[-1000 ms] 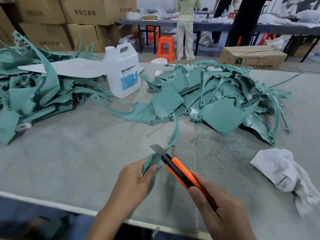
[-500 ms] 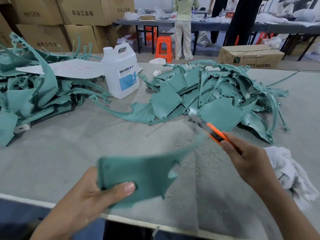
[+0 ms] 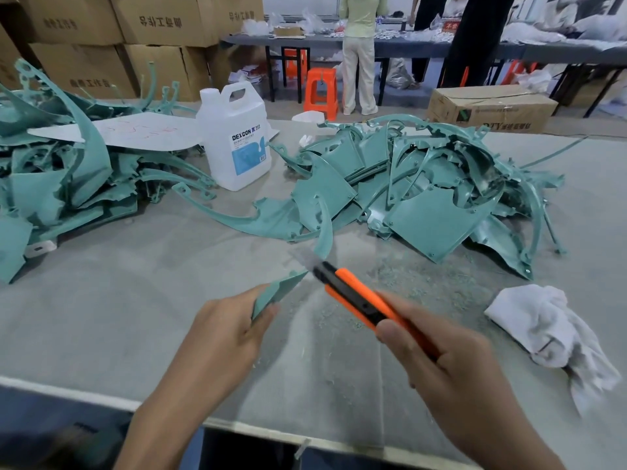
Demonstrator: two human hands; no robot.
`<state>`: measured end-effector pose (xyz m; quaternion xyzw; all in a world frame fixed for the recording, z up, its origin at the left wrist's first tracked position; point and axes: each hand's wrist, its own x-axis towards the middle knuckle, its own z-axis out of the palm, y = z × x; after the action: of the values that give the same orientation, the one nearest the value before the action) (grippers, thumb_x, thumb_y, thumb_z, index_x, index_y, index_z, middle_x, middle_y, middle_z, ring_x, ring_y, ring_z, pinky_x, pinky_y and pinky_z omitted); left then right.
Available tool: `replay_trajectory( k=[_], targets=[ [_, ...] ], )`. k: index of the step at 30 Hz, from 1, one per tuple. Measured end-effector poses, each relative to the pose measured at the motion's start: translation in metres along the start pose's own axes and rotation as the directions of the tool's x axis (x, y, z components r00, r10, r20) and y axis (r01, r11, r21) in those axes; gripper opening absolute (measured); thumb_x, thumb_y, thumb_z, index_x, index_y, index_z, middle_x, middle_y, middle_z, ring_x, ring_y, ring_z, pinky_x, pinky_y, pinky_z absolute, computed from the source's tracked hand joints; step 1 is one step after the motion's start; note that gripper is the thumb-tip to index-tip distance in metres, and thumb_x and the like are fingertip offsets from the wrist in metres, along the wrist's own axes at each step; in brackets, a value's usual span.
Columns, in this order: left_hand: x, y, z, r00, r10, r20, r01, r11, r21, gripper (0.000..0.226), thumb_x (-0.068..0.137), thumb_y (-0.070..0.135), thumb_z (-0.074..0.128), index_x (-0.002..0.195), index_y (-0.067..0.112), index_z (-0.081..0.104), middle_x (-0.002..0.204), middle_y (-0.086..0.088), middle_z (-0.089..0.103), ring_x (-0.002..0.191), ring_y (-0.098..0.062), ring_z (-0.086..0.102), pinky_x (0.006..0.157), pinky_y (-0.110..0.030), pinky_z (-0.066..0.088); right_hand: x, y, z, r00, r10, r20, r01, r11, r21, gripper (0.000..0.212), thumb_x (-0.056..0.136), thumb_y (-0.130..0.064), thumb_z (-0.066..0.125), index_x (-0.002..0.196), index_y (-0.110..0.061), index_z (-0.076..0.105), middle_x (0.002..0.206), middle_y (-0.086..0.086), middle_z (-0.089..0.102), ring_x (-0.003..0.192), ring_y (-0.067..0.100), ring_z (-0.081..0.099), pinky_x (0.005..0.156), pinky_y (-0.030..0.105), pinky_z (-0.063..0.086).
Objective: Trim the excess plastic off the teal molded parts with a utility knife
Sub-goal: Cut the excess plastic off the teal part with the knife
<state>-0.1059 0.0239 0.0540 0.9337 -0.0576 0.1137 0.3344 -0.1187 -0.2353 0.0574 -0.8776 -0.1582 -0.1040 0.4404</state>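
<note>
My left hand [image 3: 220, 337] grips a teal molded part [image 3: 283, 288] edge-on above the table, its long curved arm rising up and away from me. My right hand [image 3: 451, 371] holds an orange and black utility knife [image 3: 359, 300] with its blade out. The blurred blade tip lies against the part's upper edge, just right of my left thumb. A heap of teal parts [image 3: 431, 195] lies at the centre right of the table. Another teal heap [image 3: 57, 178] is piled at the left.
A white DEXCON jug [image 3: 237, 140] stands between the heaps on the grey table [image 3: 101, 317]. A white rag [image 3: 546, 330] lies at the right, plastic shavings [image 3: 417, 286] in front of the right heap. Cardboard boxes [image 3: 152, 22] and people at another table stand behind.
Half a second ago my left hand held the part flat and low while the knife was away to the right. Now the part is turned edge-on and the knife is back against it.
</note>
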Motion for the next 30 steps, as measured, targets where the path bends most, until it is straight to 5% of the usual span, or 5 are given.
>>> replay_trajectory(
  k=[16, 20, 22, 25, 30],
  targets=[
    [-0.014, 0.014, -0.021, 0.992, 0.113, -0.047, -0.114, 0.993, -0.013, 0.007, 0.098, 0.042, 0.057, 0.091, 0.041, 0.058, 0.051, 0.012, 0.040, 0.046, -0.005, 0.036, 0.046, -0.015, 0.030, 0.006, 0.010, 0.000, 0.995, -0.070, -0.077, 0.065, 0.996, -0.061, 0.033, 0.097, -0.048, 0.058, 0.130, -0.045, 0.060, 0.077, -0.022, 0.062, 0.057, 0.001, 0.057, 0.052, 0.009, 0.038],
    [-0.034, 0.006, -0.062, 0.976, 0.033, 0.215, 0.009, 0.981, -0.193, 0.043, 0.083, 0.066, 0.061, 0.101, 0.028, 0.073, 0.076, 0.010, 0.072, 0.067, 0.001, 0.061, 0.059, -0.027, 0.054, 0.036, 0.042, -0.024, 0.986, -0.009, -0.165, -0.011, 0.993, -0.116, 0.033, 0.097, -0.053, 0.055, 0.130, -0.048, 0.054, 0.069, -0.028, 0.061, 0.054, 0.006, 0.059, 0.046, 0.016, 0.042],
    [-0.047, -0.010, -0.072, 0.987, 0.008, 0.159, 0.046, 0.941, -0.336, 0.015, 0.080, 0.031, 0.078, 0.091, 0.042, 0.079, 0.073, 0.014, 0.074, 0.065, 0.002, 0.069, 0.058, -0.018, 0.056, 0.050, 0.059, -0.036, 0.980, 0.011, -0.198, -0.044, 0.986, -0.161, 0.035, 0.097, -0.055, 0.053, 0.125, -0.037, 0.061, 0.069, -0.020, 0.062, 0.054, 0.003, 0.057, 0.050, 0.019, 0.042],
    [-0.069, -0.057, -0.072, 0.986, -0.143, 0.084, 0.165, 0.846, -0.507, 0.057, 0.083, -0.022, 0.065, 0.068, 0.031, 0.081, 0.067, 0.006, 0.073, 0.065, -0.005, 0.071, 0.065, -0.019, 0.058, 0.060, 0.081, -0.041, 0.972, 0.083, -0.221, -0.130, 0.970, -0.206, 0.030, 0.096, -0.047, 0.055, 0.113, -0.029, 0.072, 0.058, -0.007, 0.058, 0.050, 0.007, 0.050, 0.052, 0.026, 0.040],
    [-0.035, -0.022, -0.057, 0.995, -0.075, 0.059, 0.095, 0.725, -0.682, 0.054, 0.074, 0.051, 0.083, 0.121, 0.028, 0.072, 0.114, -0.004, 0.075, 0.102, -0.024, 0.073, 0.079, -0.043, 0.060, 0.043, 0.064, -0.019, 0.956, 0.150, -0.250, -0.132, 0.987, 0.087, 0.018, 0.097, -0.052, 0.052, 0.112, -0.057, 0.062, 0.085, -0.004, 0.070, 0.049, 0.012, 0.058, 0.045, 0.025, 0.045]
  ],
)
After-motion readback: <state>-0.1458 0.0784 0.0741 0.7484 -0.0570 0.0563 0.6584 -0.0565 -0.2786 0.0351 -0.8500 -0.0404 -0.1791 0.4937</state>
